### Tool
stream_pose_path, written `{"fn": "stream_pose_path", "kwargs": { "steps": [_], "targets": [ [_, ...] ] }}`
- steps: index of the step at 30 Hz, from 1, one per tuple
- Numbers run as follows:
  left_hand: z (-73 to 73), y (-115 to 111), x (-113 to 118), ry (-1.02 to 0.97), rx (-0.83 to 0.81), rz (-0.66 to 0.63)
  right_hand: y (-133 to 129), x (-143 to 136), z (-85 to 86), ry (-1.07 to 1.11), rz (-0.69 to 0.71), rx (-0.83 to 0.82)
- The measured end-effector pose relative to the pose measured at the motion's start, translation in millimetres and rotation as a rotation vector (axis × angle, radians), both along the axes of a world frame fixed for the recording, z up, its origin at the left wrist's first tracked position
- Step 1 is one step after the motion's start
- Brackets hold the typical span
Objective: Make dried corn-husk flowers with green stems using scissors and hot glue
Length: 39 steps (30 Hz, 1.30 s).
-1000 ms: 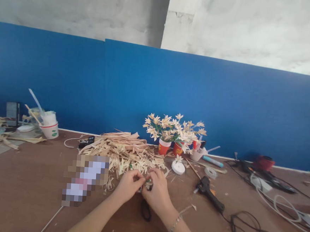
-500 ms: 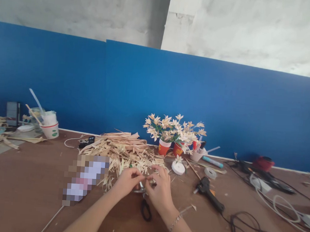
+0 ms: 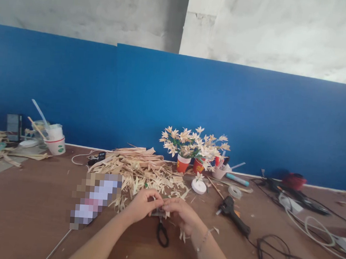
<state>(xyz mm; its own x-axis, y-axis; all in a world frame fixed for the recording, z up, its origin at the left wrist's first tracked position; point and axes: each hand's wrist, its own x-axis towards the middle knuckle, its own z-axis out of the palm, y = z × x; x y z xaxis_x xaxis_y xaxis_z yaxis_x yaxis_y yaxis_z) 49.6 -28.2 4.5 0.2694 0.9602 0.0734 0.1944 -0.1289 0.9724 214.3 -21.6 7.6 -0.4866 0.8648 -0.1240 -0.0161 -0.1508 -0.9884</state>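
Note:
My left hand [image 3: 144, 205] is closed in a pinch, thumb against fingertips. My right hand [image 3: 184, 214] meets it there, its fingers bent over and closed at the same spot. What lies between the fingertips is too small to make out. Pale husk-like bits [image 3: 167, 214] show just under the right fingers, and more hang near the right palm. Below both hands lies a pair of scissors [image 3: 162, 236] with black handles, its blades partly hidden. Right behind them spreads a heap of dry husk strips [image 3: 141, 164].
Husk flowers [image 3: 186, 136] stand in red paper cups [image 3: 182, 165] at the back. A white tape roll [image 3: 199, 186], a glue gun [image 3: 233, 216] and black cord [image 3: 279, 253] lie to the right. A blurred-out object [image 3: 97, 201] is at left, with a white cup [image 3: 55, 145] farther back.
My right hand has turned lower and flatter, its raised fingers now folded down toward the left fingertips. Pale bits have come into view beneath it. My left hand stays nearly in place.

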Motion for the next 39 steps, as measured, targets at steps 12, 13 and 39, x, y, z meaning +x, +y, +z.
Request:
{"fn": "stream_pose_path", "kwargs": {
  "steps": [12,13,39],
  "targets": [
    [1.2,2,4,0.007,0.012,0.178,-20,-22,-0.9,-0.737,-0.497,0.972],
    [0.7,2,4,0.006,0.008,0.186,-21,-22,-1.0,-0.762,-0.512,0.992],
    [0.2,7,-5,-0.053,0.012,0.042,-1,-10,2.9,-0.314,-0.351,0.464]
  ]
}}
